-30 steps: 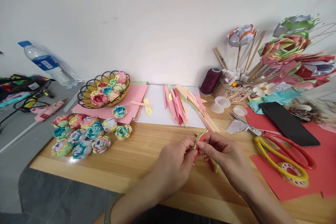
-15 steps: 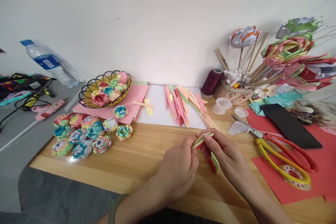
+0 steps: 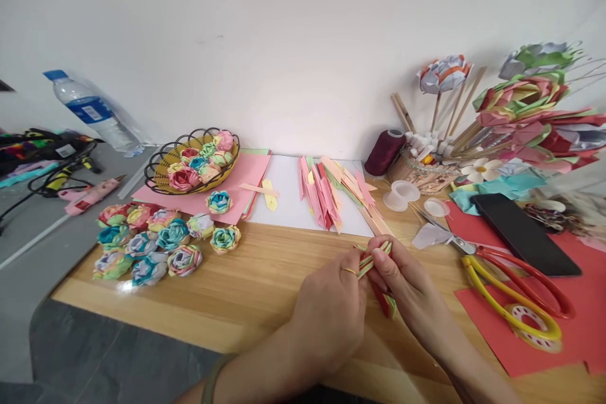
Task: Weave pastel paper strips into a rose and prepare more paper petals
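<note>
Both hands meet over the wooden table at the lower centre, around folded paper strips (image 3: 388, 306) in red and green. My left hand (image 3: 331, 303), with a ring on one finger, pinches the strips from the left. My right hand (image 3: 404, 281) grips them from the right, its thumb lying on top. One end of the strips hangs below the right fingers; the part between the palms is hidden. Behind the hands, a pile of folded pink, red and peach strips (image 3: 319, 196) lies on white paper (image 3: 284, 208).
Left: paper flowers (image 3: 173, 235), a yellow basket (image 3: 189, 145) of flowers, a glue gun (image 3: 97, 196) and a bottle (image 3: 92, 110). Right: scissors (image 3: 516, 271) on red paper (image 3: 492, 328), a phone (image 3: 525, 233), a thread spool (image 3: 384, 153) and paper flowers on sticks (image 3: 445, 74).
My left hand has turned and shifted slightly right, closer to my right hand. The strips between the fingers look more tightly pressed together. The camera view has shifted a little.
</note>
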{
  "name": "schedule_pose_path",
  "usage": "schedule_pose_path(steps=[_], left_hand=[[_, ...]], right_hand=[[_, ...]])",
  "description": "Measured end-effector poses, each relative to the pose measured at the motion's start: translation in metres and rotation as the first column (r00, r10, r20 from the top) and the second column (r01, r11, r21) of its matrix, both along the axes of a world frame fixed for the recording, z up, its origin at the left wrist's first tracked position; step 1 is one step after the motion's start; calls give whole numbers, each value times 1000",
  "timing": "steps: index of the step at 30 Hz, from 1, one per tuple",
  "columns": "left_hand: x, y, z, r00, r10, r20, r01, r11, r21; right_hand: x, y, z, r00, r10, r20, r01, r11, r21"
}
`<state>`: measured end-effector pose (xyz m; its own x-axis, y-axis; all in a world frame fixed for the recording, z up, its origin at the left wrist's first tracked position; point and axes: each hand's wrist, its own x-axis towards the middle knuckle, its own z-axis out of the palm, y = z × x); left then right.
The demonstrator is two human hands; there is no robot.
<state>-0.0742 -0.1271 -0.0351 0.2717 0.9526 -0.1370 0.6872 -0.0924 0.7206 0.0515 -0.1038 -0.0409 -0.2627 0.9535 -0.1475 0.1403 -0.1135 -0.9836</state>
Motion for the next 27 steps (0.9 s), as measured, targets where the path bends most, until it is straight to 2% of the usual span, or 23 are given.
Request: schedule_pose_path(steps=[2,4,7,10,15,19,21,27], left_hand=[[-10,1,4,977,-24,212,38,997,-61],[-18,3,9,946,-45,320,107,979,-176],[-24,4,13,938,-70,340,164,953,-254],[-21,3,13,930,-61,362,150,964,-222],[-13,-2,6,949,-43,314,91,986,-137],[-8,-3,1,989,-23,148,41,992,-122],[-7,-3,-1,995,-30,97,42,992,-123],[-8,-3,3,994,-76,76,85,990,-116]], right_hand=[[2,0,1,1000,1,-13,-1,1000,11],[4,-1,3,1000,9,-17,-9,1000,23],[6,-1,6,999,39,-14,-38,999,20],[7,-1,8,999,44,-13,-44,999,7],[9,-2,8,999,36,-14,-36,999,2],[10,-3,7,999,36,-16,-36,999,1],[10,-3,7,999,40,15,-40,999,7],[9,-1,8,991,32,133,-36,999,27]])
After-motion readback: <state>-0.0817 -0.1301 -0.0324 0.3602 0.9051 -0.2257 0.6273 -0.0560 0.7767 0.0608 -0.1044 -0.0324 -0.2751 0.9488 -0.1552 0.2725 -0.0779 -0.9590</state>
